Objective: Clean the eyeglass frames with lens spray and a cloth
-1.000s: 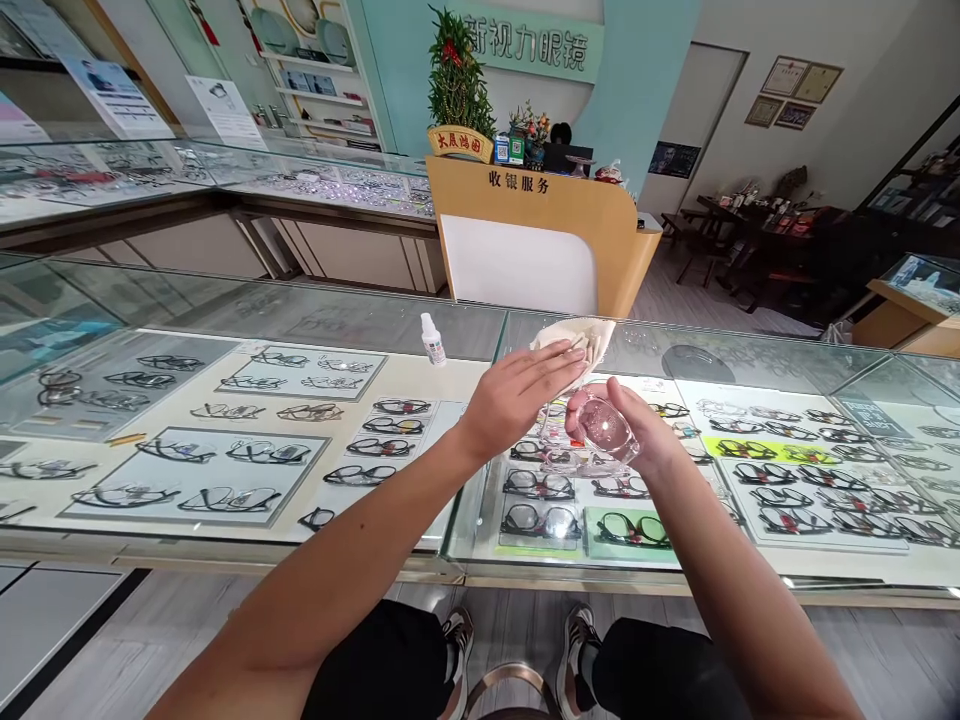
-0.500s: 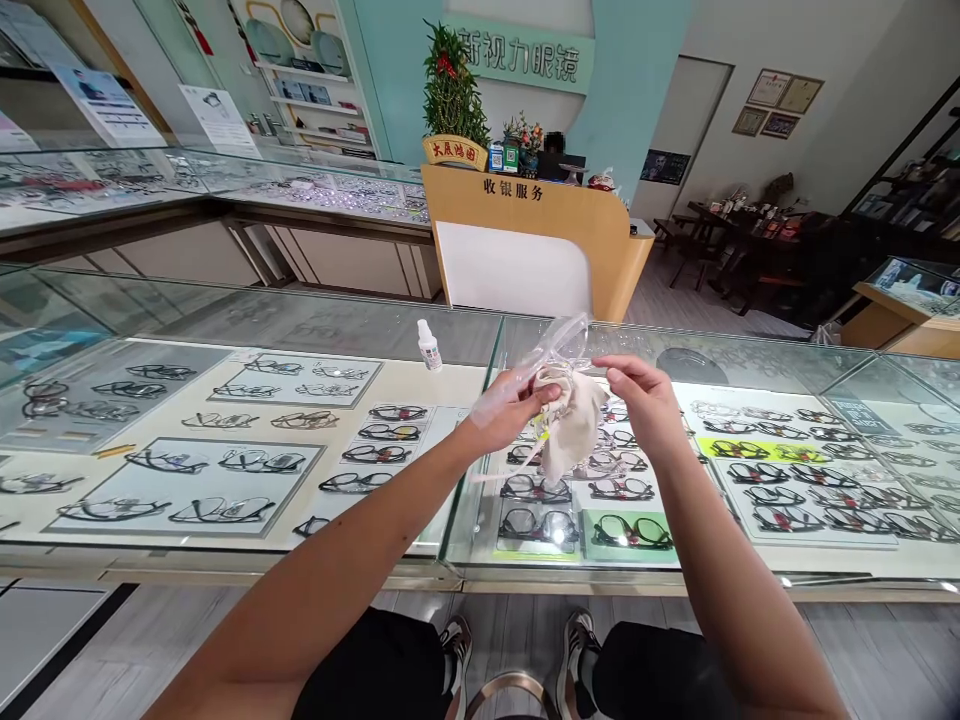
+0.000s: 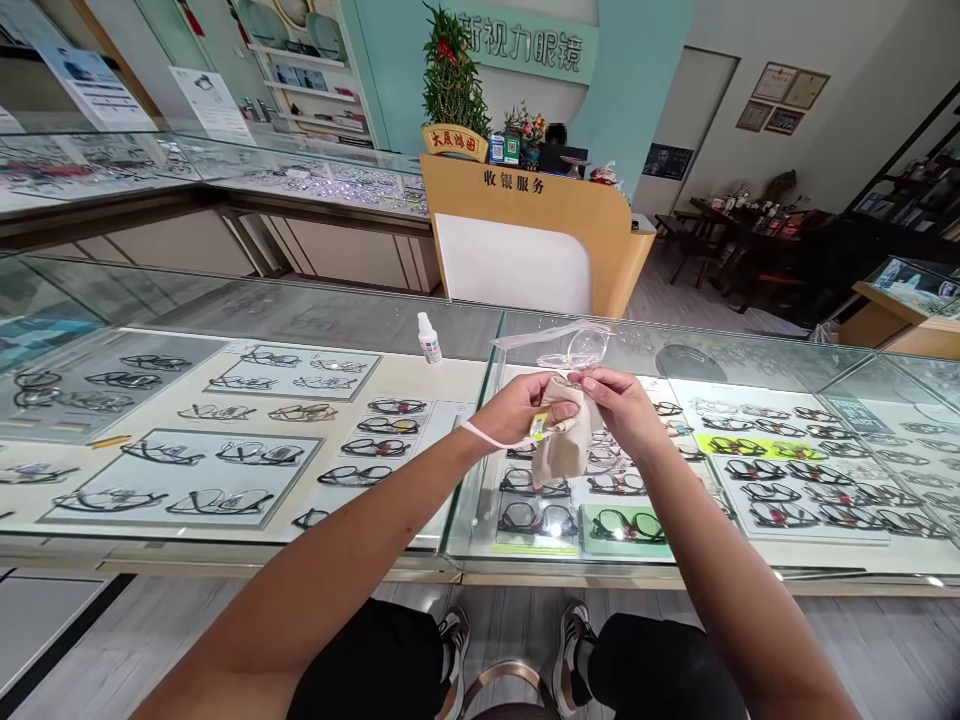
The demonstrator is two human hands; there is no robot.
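My left hand (image 3: 517,408) is closed round a pair of eyeglasses whose front is hidden in a beige cloth (image 3: 561,455). A pale pink temple arm (image 3: 484,436) sticks out to the left past my wrist, and a small yellow tag (image 3: 538,427) hangs near my fingers. My right hand (image 3: 619,405) pinches the upper edge of the cloth beside my left fingertips. Just beyond both hands, a clear plastic wrapper (image 3: 589,345) lies loose on the glass counter top. Left of it stands a small white bottle (image 3: 430,340) with a printed label.
Under my hands is a glass display counter (image 3: 457,560) with rows of eyeglass frames (image 3: 382,447) inside. A green tray (image 3: 589,540) holds one frame. Beyond stands a wooden cashier desk (image 3: 630,240) with a potted plant (image 3: 454,90). A stool (image 3: 506,675) is between my feet.
The clear plastic wrapper has left my left hand and now lies on the counter. My right hand has moved left and in, and now grips the cloth.
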